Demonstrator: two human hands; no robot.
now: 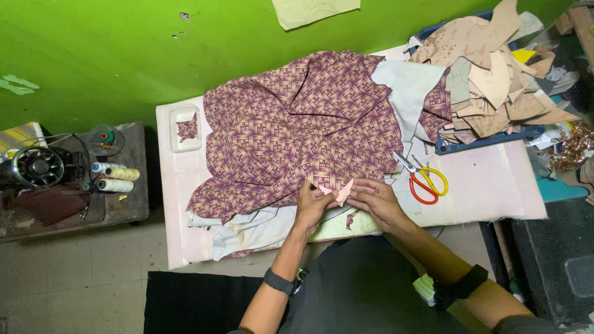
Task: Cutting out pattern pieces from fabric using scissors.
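Item: small pale pink paper piece (344, 192), irregular in outline, lay on the near edge of the patterned fabric (297, 124), between the two hands. The left hand (311, 207) pinched its left edge with the fingers (314, 188) closed on it; the right hand (376, 201) pressed the other side flat, fingers nearly closed and resting on the piece and cloth, apparently to keep it from shifting on the weave.

Item: patterned fabric, maroon and cream basket-weave print, spread in loose folds over most of the tabletop (495, 185), with its edge drawn close to the person, seemingly so the hands could work it without reaching.

Item: pale grey lining cloth (408, 86), partly under the print and showing at the right and near edges.

Item: scissors (424, 179), one yellow handle and one red, lay just beside the right hand, blades pointing away, within easy reach.

Item: heap of tan paper patterns (489, 74) in a blue tray (482, 142), at the far right corner.

Item: shallow white dish (185, 127) holding a fabric scrap, at the left corner.

Item: thread spools (117, 179) and a black sewing machine (37, 166) on a low side bench, well apart to the left.
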